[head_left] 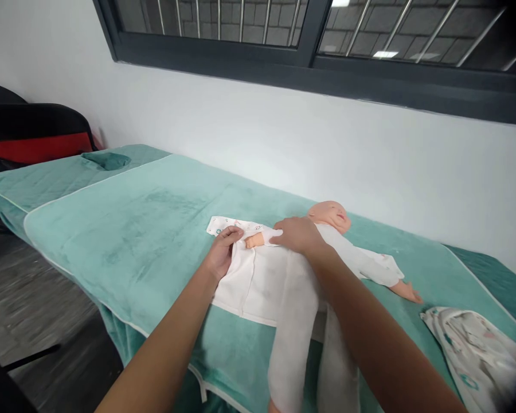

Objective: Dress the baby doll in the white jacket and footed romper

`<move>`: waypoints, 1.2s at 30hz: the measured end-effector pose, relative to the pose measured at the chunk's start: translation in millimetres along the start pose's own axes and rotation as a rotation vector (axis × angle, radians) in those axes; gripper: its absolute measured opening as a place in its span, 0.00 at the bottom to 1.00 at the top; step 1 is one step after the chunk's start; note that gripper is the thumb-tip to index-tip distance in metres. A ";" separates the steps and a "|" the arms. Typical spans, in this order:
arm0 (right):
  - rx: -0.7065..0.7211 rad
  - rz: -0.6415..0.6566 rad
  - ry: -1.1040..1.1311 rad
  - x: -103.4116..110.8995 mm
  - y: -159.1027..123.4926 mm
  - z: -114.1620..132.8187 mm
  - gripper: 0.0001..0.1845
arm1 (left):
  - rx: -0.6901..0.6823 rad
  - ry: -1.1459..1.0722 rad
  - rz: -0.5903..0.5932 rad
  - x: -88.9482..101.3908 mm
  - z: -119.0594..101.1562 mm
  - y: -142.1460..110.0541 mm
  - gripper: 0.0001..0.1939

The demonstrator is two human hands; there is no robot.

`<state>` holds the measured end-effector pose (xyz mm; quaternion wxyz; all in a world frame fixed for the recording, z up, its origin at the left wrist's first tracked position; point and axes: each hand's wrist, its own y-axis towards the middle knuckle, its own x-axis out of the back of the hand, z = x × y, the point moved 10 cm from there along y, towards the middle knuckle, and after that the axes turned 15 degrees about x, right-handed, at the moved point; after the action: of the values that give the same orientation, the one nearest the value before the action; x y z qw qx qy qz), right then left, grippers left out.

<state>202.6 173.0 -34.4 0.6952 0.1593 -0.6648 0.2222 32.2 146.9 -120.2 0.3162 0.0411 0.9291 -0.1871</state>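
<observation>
At far left, a black and red chair (pixel 36 150) stands by the green-covered bed (pixel 124 218). The left hand (pixel 223 252) is pinched on the edge of a white garment (pixel 262 284) spread on the bed. Just right of its fingertips lies the small bare hand of the doll (pixel 298 295), between the person's two hands. The right hand (pixel 300 234) is closed over the doll's sleeved forearm; the doll's head lies just beyond it. Farther right rests a crumpled patterned cloth (pixel 473 350).

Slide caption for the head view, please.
Left hand holds a white garment and right hand a doll's sleeved arm, on green cloth.
</observation>
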 end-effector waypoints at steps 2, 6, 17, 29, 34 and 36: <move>-0.007 -0.061 -0.058 3.0 -0.2 4.8 0.14 | 0.043 0.058 0.100 -11.7 4.9 -0.7 0.15; 0.060 -0.206 -0.061 12.6 0.0 21.5 0.16 | 0.078 0.223 0.175 -26.3 10.9 -1.0 0.14; -0.514 -0.987 0.254 24.2 -170.1 -108.8 0.16 | -0.026 0.400 -0.060 -13.3 6.9 2.3 0.18; -0.676 -0.597 0.429 -20.5 -180.3 -132.8 0.27 | -0.276 0.811 -0.363 -35.5 -12.3 -14.9 0.13; -0.661 -0.758 0.857 -33.0 -172.1 -125.1 0.39 | -0.376 0.867 -0.431 -70.3 -17.3 -16.9 0.10; -0.637 -0.778 1.010 -41.2 -165.0 -122.0 0.40 | -0.369 0.861 -0.380 -88.1 -15.9 -12.1 0.10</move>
<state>391.9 91.7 -71.1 0.9599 0.0517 -0.1888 -0.2006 90.9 145.3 -51.6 -0.1334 -0.1120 0.9839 -0.0402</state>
